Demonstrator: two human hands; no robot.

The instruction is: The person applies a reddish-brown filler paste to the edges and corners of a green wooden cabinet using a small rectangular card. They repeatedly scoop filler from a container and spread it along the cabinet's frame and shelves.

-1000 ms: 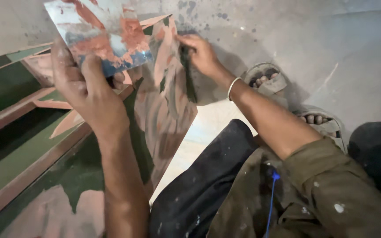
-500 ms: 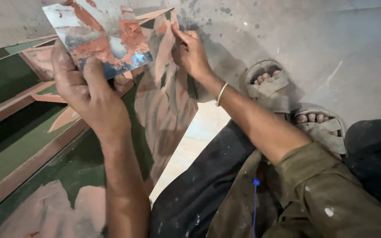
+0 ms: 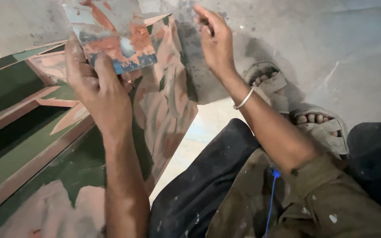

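My left hand (image 3: 100,90) grips the lower edge of a flat square plate (image 3: 111,35) smeared with reddish-brown putty, holding it up over a green wooden panel (image 3: 166,119) patched with the same putty. My right hand (image 3: 216,42) is raised just past the panel's upper corner, above the grey floor. Its fingers are pinched on a thin dark blade (image 3: 205,21), most of which is hidden by the fingers. A metal bangle (image 3: 244,100) sits on that wrist.
Green framed woodwork with brown mouldings (image 3: 18,145) fills the left side. My two sandalled feet (image 3: 267,83) (image 3: 320,125) rest on the speckled grey floor (image 3: 331,39) at the right. Dark paint-flecked trousers (image 3: 208,185) and a blue cord (image 3: 270,198) are at the bottom.
My right hand has lifted off the panel's upper edge and moved up and away from it. My left hand still holds the plate in much the same place.
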